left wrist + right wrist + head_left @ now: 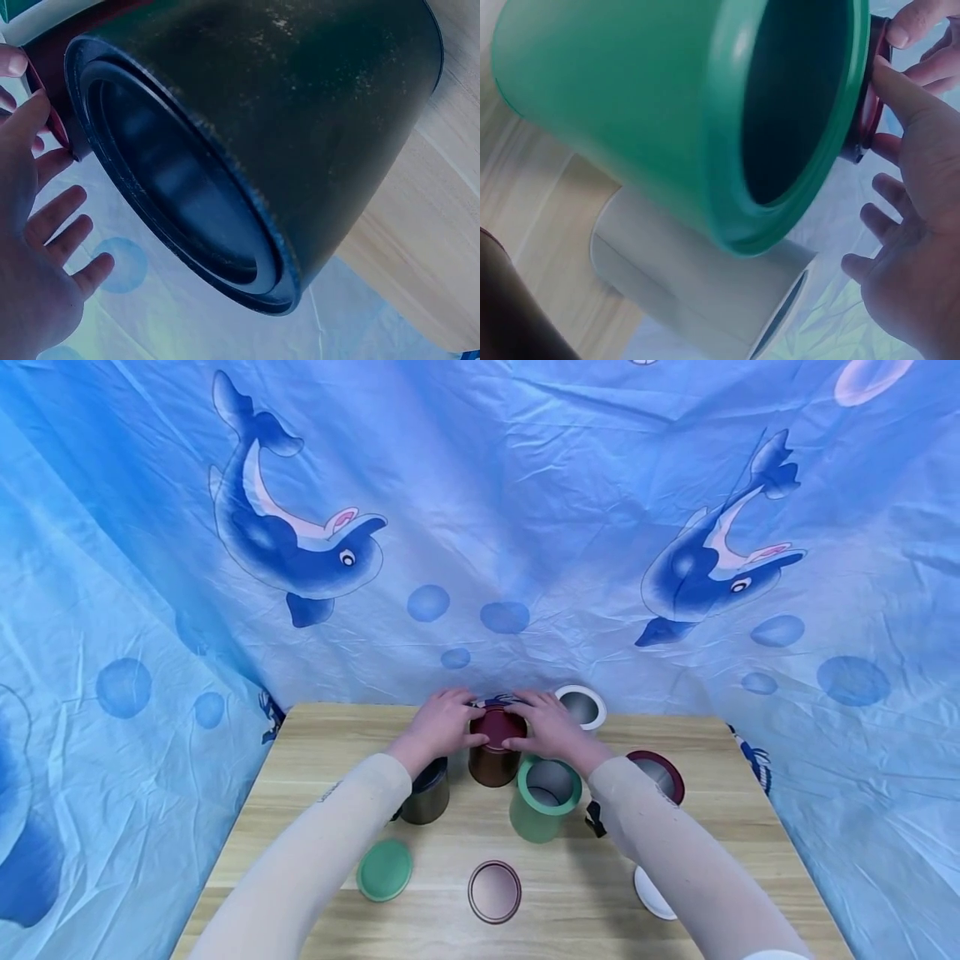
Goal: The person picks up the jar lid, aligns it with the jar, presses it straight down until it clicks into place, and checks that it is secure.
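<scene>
At the back middle of the table, a brown-red canister (493, 770) stands upright with a dark red lid (498, 727) on its top. My left hand (442, 725) touches the lid's left side with thumb and forefinger. From the right, my right hand (553, 727) lays its thumb and forefinger on the same lid. The other fingers of both hands spread loosely in the wrist views. A black canister (322, 112) with a recessed dark top stands beside my left wrist. Under my right wrist is an open green canister (630, 97), its inside dark.
An open white canister (697, 270) stands behind the right hand. Partly behind the right sleeve is an open canister with a dark red rim (680, 781). Nearer the front lie a green lid (385, 870), a dark-red-rimmed lid (495, 892) and a white lid (651, 895). Blue dolphin-print cloth (480, 527) surrounds the table.
</scene>
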`<state>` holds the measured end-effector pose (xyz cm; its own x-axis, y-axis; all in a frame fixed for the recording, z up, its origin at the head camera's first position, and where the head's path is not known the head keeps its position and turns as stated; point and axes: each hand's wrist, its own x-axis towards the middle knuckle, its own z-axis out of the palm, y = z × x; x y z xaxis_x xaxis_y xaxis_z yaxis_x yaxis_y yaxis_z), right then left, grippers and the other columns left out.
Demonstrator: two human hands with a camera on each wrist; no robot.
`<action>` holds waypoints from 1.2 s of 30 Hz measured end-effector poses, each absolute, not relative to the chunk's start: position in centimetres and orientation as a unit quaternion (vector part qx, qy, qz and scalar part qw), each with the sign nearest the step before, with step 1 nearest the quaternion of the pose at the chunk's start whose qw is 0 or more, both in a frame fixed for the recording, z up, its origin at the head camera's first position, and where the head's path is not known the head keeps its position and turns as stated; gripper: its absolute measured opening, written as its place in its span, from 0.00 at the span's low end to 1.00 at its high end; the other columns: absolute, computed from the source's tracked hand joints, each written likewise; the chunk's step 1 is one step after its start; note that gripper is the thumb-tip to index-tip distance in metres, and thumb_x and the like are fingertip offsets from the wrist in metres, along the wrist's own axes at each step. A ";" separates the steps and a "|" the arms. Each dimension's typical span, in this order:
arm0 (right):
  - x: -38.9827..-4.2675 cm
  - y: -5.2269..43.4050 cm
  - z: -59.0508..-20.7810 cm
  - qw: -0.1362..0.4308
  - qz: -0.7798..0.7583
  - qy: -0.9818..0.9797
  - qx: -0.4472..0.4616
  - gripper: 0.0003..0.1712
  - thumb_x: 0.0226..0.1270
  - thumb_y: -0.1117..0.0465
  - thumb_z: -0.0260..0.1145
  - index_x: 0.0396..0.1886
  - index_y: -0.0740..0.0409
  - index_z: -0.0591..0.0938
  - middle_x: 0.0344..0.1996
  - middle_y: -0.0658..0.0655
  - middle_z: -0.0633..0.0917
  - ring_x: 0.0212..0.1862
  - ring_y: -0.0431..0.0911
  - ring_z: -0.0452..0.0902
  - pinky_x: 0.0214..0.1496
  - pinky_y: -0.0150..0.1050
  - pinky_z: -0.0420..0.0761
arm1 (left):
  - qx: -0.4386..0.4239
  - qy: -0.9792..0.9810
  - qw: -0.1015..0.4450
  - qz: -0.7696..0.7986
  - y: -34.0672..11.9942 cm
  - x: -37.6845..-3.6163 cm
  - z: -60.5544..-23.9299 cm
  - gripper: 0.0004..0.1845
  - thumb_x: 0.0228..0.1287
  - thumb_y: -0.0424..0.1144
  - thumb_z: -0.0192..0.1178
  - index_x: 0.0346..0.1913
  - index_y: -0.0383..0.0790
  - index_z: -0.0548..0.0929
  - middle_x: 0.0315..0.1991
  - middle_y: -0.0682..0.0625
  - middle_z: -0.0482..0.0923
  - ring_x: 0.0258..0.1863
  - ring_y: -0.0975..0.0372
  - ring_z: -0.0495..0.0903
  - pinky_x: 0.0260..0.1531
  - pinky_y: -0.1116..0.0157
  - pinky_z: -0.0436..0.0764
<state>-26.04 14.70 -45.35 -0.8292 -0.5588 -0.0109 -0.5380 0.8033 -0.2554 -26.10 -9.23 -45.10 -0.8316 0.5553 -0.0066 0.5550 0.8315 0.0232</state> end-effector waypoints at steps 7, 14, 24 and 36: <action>-26.6 14.3 -45.2 0.047 -0.123 0.949 -0.288 0.38 0.70 0.42 0.76 0.71 0.57 0.81 0.81 0.64 0.67 0.81 0.65 0.60 0.82 0.68 0.58 | 0.273 0.962 0.011 0.004 -8.9 -26.3 -45.0 0.32 0.72 0.64 0.66 0.71 0.53 0.84 0.74 0.45 0.76 0.77 0.48 0.69 0.77 0.45 0.69; -26.9 14.7 -45.1 0.042 -0.153 0.940 -0.301 0.38 0.69 0.45 0.77 0.71 0.61 0.81 0.80 0.66 0.68 0.81 0.68 0.60 0.81 0.69 0.60 | 0.277 0.960 0.023 -0.011 -8.3 -26.7 -44.1 0.31 0.72 0.63 0.66 0.71 0.51 0.84 0.72 0.44 0.77 0.75 0.47 0.71 0.76 0.45 0.69; -27.1 14.8 -44.9 0.057 -0.165 0.938 -0.298 0.38 0.70 0.45 0.76 0.72 0.61 0.81 0.82 0.65 0.65 0.82 0.70 0.54 0.80 0.72 0.58 | 0.287 0.957 0.033 -0.015 -8.6 -26.9 -43.8 0.31 0.73 0.64 0.65 0.71 0.52 0.83 0.70 0.44 0.78 0.73 0.48 0.72 0.75 0.44 0.70; -26.8 14.5 -45.5 0.072 -0.151 0.945 -0.281 0.38 0.73 0.44 0.74 0.75 0.60 0.78 0.83 0.64 0.63 0.83 0.69 0.53 0.81 0.71 0.57 | 0.284 0.958 0.045 -0.006 -8.4 -26.8 -44.2 0.30 0.73 0.61 0.66 0.70 0.51 0.85 0.66 0.43 0.79 0.69 0.48 0.75 0.71 0.45 0.74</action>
